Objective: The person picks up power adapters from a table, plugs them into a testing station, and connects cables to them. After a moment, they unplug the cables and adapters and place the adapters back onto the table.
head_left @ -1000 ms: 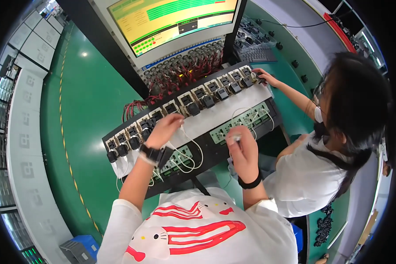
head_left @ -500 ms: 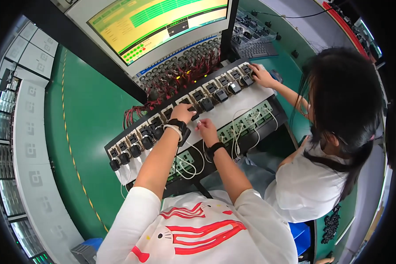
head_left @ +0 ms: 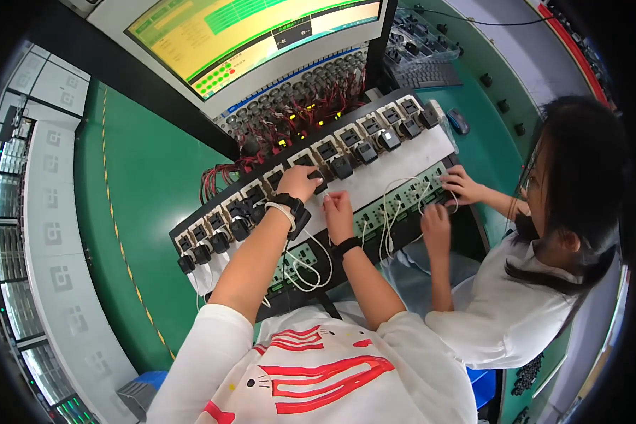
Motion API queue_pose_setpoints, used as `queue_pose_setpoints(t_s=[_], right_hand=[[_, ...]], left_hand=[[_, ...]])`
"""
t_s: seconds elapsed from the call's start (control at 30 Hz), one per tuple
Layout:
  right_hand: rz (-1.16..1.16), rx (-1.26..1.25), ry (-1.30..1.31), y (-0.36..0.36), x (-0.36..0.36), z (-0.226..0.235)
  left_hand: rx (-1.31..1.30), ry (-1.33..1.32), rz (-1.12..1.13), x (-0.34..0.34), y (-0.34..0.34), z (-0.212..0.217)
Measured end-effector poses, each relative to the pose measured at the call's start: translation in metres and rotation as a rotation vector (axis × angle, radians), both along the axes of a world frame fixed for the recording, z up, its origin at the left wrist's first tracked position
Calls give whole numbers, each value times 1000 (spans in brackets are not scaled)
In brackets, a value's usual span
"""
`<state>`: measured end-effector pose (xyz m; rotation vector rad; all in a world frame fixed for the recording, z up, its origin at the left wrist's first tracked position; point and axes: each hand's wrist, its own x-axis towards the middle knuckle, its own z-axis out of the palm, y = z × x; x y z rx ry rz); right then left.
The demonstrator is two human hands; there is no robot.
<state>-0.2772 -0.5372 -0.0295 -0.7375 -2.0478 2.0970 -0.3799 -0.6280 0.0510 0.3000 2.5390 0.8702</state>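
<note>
My left hand (head_left: 300, 182) rests on a black adapter plugged into the row of sockets on the black test fixture (head_left: 212, 212); its fingers curl over the adapter. My right hand (head_left: 338, 210) sits just below on the white strip, pinching a thin white cable (head_left: 311, 272) that loops down toward the lower green socket row. Both wrists wear black bands. Several more black adapters (head_left: 364, 150) stand in the socket row.
A co-worker in white sits at the right, both hands (head_left: 461, 185) on cables at the fixture's right end. A large monitor (head_left: 247, 35) stands behind the fixture above red wiring (head_left: 290, 116). Green floor lies at the left, with grey racks (head_left: 14, 233) along the far left.
My left hand has shifted right along the socket row and my right hand has come up from the lower socket row to beside it. The co-worker's hands have dropped from the upper sockets to the lower cables.
</note>
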Motion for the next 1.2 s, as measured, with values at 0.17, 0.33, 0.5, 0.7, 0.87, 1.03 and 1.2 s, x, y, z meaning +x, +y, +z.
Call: queue_pose_setpoints(t_s=[0.17, 0.33, 0.5, 0.7, 0.87, 1.03, 1.2], right_hand=[[-115, 20, -3, -15, -4, 1], [-98, 295, -9, -17, -11, 15], [-92, 286, 21, -12, -16, 6], [6, 381, 98, 19, 8, 20], [-329, 812, 101, 61, 106, 41], [268, 226, -163, 71, 184, 36], [309, 541, 109, 57, 182, 55]], left_hand=[[-13, 86, -36, 0, -2, -7], [-18, 55, -27, -1, -2, -9], [1, 114, -54, -2, -2, -9], [-79, 114, -115, 2, 3, -6], [-112, 125, -79, 9, -1, -5], [-138, 264, -105, 13, 17, -2], [-175, 239, -135, 1, 50, 7]])
